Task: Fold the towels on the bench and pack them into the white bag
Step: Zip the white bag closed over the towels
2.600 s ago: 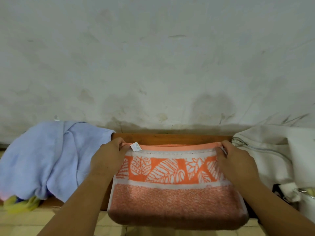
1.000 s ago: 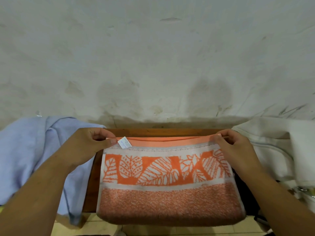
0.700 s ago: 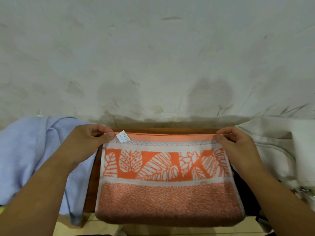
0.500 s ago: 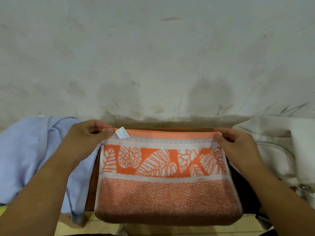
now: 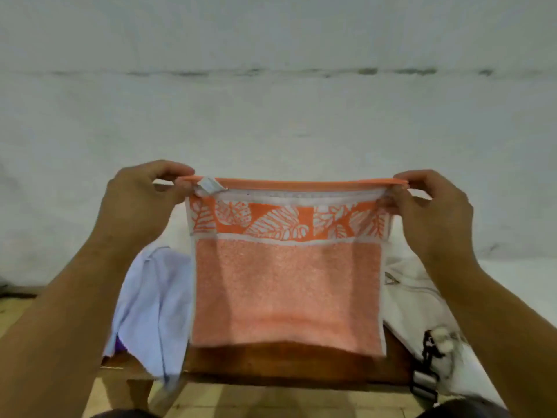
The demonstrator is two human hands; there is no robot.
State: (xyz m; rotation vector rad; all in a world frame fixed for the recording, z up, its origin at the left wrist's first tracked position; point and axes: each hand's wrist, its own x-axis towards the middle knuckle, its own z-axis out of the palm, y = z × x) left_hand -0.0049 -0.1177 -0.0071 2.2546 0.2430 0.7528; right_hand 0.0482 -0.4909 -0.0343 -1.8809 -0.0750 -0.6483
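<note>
Orange towel (image 5: 286,291), folded double, is held up in the air in front of the person and hangs flat like a small curtain, with a band of white leaf shapes on orange across its upper part and plain peach terry below. A small white label (image 5: 209,186) sticks out at its top left corner. The left hand (image 5: 141,203) pinches that top left corner between thumb and curled fingers, and the right hand (image 5: 431,212) pinches the top right corner the same way, so the top edge is stretched straight between them. The towel's lower edge is blurred and hangs over the brown wooden bench (image 5: 271,366); whether it touches the wood cannot be told. On the bench just left of the hanging towel lies a crumpled light blue towel (image 5: 153,300), one end drooping over the front edge. To the right sits the white bag (image 5: 413,300), with a zip line showing and a dark strap with a grey buckle (image 5: 425,384) near its front. Behind everything is a stained whitish wall (image 5: 271,101), and pale floor tiles (image 5: 241,399) show below the bench.
</note>
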